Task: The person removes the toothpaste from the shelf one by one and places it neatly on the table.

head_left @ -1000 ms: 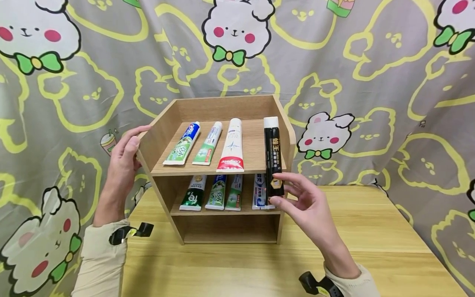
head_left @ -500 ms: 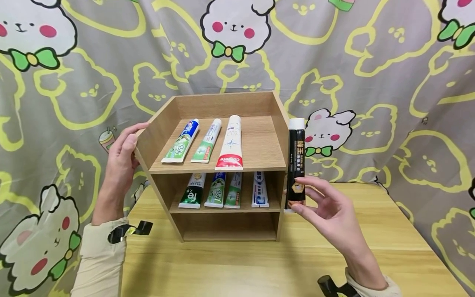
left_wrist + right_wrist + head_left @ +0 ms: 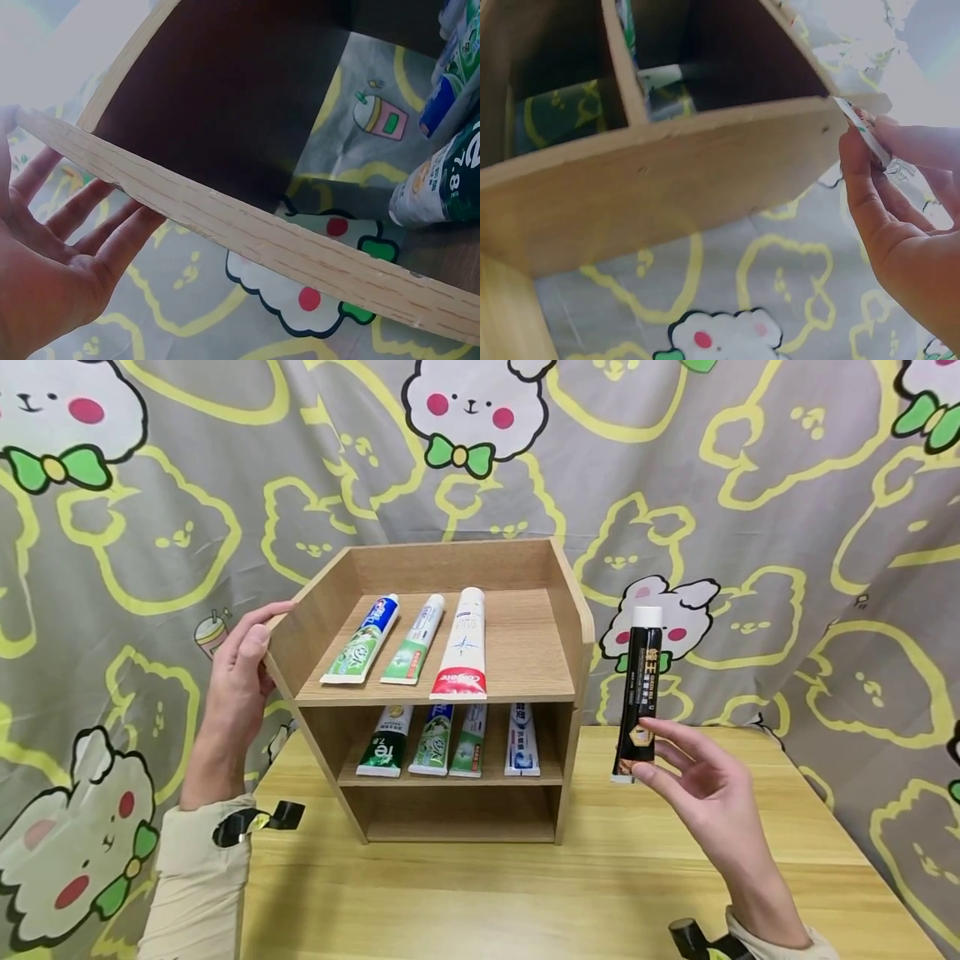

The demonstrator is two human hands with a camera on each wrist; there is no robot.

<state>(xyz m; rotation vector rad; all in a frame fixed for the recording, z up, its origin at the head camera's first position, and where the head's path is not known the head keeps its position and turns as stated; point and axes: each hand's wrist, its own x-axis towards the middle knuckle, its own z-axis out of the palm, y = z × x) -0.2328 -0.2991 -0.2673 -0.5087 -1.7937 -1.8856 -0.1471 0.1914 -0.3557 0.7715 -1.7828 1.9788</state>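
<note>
In the head view, my right hand (image 3: pixel 716 793) pinches the lower end of a black toothpaste tube (image 3: pixel 640 693) with a white cap. The tube is upright, cap up, to the right of a wooden shelf unit (image 3: pixel 581 693) and apart from it. My left hand (image 3: pixel 240 668) rests against the unit's left side panel. The left wrist view shows its fairly straight fingers passing behind the panel's edge (image 3: pixel 225 202). On the top shelf lie a blue-green tube (image 3: pixel 363 639), a white-green tube (image 3: pixel 415 639) and a red-white Colgate tube (image 3: pixel 461 647).
The middle shelf holds a dark green tube (image 3: pixel 385 741), a blue-green tube (image 3: pixel 432 742), a white-green tube (image 3: pixel 468 743) and a blue-white tube (image 3: pixel 522 742). The unit stands on a wooden table (image 3: pixel 420 893). A patterned curtain (image 3: pixel 480 510) hangs behind and at both sides.
My right hand has carried the black toothpaste tube rightward, from in front of the unit's right side to beyond it. My left hand has stayed at the left panel.
</note>
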